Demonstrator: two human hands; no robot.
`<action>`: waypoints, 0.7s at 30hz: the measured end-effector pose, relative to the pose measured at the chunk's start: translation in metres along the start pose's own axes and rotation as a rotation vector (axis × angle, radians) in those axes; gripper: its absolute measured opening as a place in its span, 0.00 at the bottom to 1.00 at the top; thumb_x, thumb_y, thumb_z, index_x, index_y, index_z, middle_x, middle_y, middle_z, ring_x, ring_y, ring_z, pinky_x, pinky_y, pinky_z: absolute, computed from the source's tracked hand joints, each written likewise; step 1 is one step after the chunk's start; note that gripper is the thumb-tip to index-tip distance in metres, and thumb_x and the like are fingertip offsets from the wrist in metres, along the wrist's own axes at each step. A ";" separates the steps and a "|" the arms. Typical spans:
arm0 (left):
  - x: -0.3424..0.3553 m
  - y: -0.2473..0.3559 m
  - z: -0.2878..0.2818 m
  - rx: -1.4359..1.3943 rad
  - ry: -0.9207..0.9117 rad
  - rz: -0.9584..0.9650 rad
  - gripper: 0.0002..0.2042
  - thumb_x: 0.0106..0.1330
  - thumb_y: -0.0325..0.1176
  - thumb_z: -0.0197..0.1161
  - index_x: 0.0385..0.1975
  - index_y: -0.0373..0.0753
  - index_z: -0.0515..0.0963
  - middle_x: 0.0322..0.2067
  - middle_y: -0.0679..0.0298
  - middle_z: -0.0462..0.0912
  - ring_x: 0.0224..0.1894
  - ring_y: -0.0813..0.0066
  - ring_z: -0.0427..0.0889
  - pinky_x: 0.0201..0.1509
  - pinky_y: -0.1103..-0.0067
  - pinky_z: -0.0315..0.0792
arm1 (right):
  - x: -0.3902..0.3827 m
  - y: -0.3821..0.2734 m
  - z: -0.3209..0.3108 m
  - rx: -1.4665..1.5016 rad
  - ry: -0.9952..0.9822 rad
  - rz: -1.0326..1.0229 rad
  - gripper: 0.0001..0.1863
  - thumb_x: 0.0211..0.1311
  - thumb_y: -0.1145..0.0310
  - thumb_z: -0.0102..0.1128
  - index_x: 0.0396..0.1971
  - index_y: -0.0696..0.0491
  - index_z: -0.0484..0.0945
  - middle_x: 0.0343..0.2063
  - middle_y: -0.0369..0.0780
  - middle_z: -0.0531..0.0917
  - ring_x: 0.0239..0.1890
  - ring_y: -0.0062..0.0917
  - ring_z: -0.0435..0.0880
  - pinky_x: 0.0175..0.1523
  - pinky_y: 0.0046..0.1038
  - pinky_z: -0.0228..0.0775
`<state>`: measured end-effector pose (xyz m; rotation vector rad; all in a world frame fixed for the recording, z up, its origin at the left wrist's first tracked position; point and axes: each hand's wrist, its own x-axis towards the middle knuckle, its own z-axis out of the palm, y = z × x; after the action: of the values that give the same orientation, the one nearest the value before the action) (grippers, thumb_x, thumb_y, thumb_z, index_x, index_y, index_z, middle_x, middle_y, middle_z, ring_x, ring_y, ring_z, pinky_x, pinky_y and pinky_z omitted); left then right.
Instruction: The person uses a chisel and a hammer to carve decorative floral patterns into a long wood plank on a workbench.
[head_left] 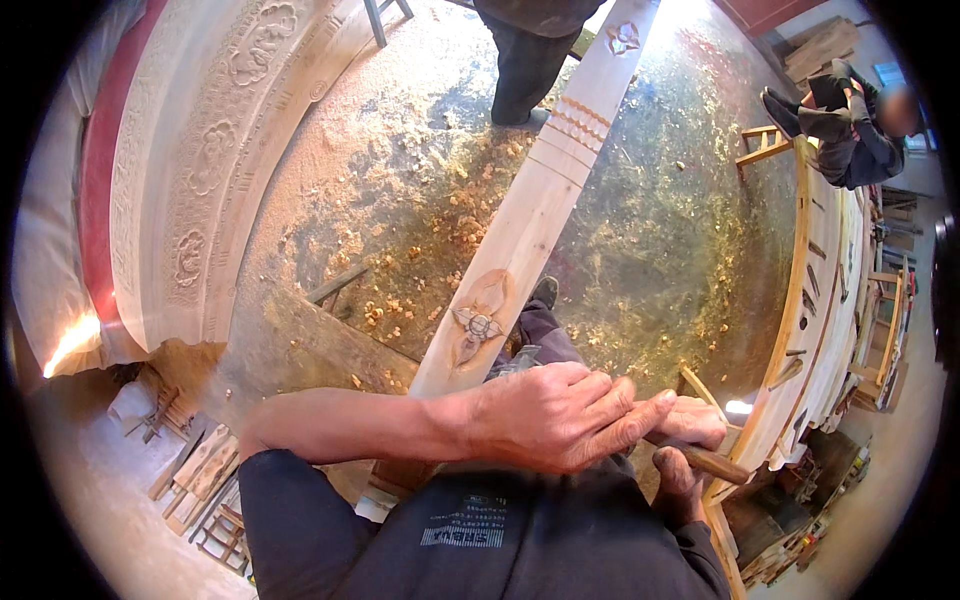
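Across my front lies my left forearm, with my left hand (555, 415) closed and its fingers stretched toward the right over the front end of a wooden-handled tool. My right hand (690, 430) wraps that tool's brown handle (715, 463), whose butt sticks out to the right. My hands hide most of the tool. A small grey piece (522, 358) shows beyond my left hand; I cannot tell whether it belongs to the tool. A long pale wooden board (530, 215) runs away from me, carved with a flower (478, 322), wavy bands (582, 122) and a far flower (622, 38).
Large carved panels (215, 150) stand at the left. At the far end of the board are another person's dark-clothed legs (530, 65). Someone sits at the far right (850, 130), near a bench (800, 300) with several tools. Wood shavings (400, 315) litter the floor.
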<state>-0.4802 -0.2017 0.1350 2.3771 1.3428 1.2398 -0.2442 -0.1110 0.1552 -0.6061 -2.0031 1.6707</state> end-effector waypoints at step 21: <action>-0.010 -0.022 0.026 0.042 -0.075 -0.150 0.22 0.66 0.34 0.64 0.60 0.33 0.80 0.33 0.67 0.76 0.30 0.77 0.77 0.27 0.78 0.66 | 0.022 -0.008 -0.047 -0.359 -0.072 0.188 0.20 0.43 0.86 0.73 0.42 0.62 0.92 0.21 0.42 0.88 0.21 0.24 0.87 0.28 0.24 0.74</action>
<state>-0.4787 -0.1895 0.1018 2.2776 1.5062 1.0820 -0.2339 -0.0625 0.1719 -0.8936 -2.3857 1.4569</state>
